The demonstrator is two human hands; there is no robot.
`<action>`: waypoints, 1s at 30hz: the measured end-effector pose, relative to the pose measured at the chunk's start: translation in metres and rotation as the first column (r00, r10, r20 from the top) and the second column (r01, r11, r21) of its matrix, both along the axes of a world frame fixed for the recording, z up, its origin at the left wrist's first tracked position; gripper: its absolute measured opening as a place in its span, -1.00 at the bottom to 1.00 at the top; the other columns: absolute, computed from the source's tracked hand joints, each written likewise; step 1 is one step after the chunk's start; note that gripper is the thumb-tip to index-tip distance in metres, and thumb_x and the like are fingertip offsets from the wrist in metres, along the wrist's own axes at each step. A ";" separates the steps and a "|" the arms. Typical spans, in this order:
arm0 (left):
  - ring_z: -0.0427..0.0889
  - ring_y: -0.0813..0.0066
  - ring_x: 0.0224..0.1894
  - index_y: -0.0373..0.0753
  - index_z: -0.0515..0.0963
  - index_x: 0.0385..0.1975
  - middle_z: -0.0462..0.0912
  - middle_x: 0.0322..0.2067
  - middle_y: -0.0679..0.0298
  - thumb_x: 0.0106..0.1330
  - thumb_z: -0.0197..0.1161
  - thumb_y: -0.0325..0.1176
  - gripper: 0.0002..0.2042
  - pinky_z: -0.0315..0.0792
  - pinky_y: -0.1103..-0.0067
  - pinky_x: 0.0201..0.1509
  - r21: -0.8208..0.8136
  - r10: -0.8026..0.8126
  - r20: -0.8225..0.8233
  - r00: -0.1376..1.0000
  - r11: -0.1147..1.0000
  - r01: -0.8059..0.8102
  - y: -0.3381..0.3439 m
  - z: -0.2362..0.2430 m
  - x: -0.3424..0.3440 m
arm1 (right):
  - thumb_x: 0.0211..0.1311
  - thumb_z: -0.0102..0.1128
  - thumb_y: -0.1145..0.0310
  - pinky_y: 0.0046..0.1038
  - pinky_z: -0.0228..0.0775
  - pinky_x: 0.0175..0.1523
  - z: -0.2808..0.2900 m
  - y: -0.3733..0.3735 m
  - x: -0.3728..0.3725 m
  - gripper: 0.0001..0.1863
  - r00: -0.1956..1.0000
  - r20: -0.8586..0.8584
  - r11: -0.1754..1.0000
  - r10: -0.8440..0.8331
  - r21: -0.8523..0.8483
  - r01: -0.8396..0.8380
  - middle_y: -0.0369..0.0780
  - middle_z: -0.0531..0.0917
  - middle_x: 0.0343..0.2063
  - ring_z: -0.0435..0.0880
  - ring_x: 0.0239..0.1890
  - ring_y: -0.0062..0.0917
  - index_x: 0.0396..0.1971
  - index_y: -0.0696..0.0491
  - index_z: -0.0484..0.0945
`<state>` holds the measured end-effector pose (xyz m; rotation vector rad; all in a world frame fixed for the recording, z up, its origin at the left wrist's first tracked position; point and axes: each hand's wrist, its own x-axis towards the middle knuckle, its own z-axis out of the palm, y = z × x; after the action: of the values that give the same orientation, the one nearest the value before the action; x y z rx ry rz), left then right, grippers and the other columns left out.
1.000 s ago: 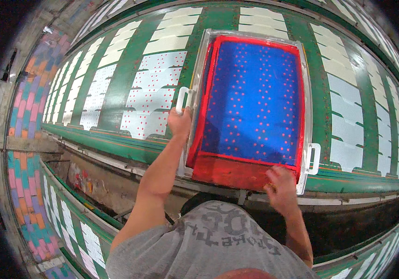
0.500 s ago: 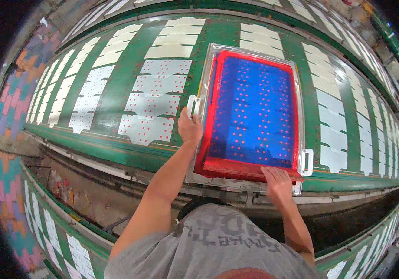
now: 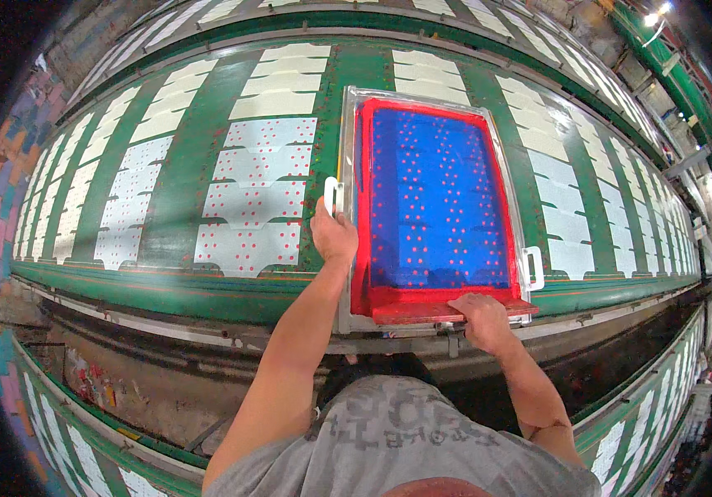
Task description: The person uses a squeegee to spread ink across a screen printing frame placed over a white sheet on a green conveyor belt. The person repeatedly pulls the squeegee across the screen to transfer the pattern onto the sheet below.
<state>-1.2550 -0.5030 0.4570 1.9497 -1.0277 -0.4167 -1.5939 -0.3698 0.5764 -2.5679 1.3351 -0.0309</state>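
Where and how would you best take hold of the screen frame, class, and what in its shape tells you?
The screen frame is probably best held by the left white handle, from its left side, and the right white handle, from its right. Both are loops jutting beyond its long sides, leaving gaps to grip through. The left hand grips the left one.

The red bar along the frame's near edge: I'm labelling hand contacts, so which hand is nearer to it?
Right: the right hand grips the red bar. The left hand is farther forward and left, holding the left white handle.
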 end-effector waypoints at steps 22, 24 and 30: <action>0.74 -0.07 0.03 -0.34 0.40 0.42 0.74 0.03 -0.04 0.35 0.31 -0.61 -0.41 0.59 0.17 0.15 -0.143 0.008 0.089 0.996 0.990 0.005 -0.004 -0.020 -0.001 | 0.19 0.30 0.44 -0.01 0.70 0.07 -0.058 -0.373 0.029 -0.68 0.999 -0.033 0.979 0.028 -0.203 -0.034 -0.05 0.78 -0.12 0.82 -0.02 -0.09 -0.05 -0.03 0.78; 0.76 -0.01 -0.01 -0.34 0.39 0.42 0.74 0.03 -0.02 0.36 0.30 -0.62 -0.41 0.62 0.22 0.11 -0.132 0.012 0.078 0.997 0.991 -0.002 -0.004 -0.023 -0.001 | 0.22 0.27 0.41 0.00 0.70 0.06 -0.059 -0.417 0.034 -0.70 0.998 -0.064 0.980 0.022 -0.194 -0.034 -0.05 0.79 -0.11 0.82 -0.01 -0.08 -0.06 -0.04 0.78; 0.75 0.07 0.00 -0.32 0.39 0.44 0.72 0.05 0.01 0.37 0.30 -0.64 -0.40 0.63 0.26 0.12 -0.071 0.053 0.010 0.999 0.996 -0.052 -0.003 -0.029 0.001 | 0.22 0.23 0.40 0.06 0.67 0.10 -0.069 -0.521 0.048 -0.67 0.996 -0.082 0.982 0.026 -0.185 -0.041 -0.02 0.81 -0.10 0.81 0.02 -0.03 -0.03 -0.05 0.77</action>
<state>-1.2538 -0.5063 0.4283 1.9142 -0.9839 -0.3353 -1.5456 -0.8910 0.5073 -2.7742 1.3764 -0.0517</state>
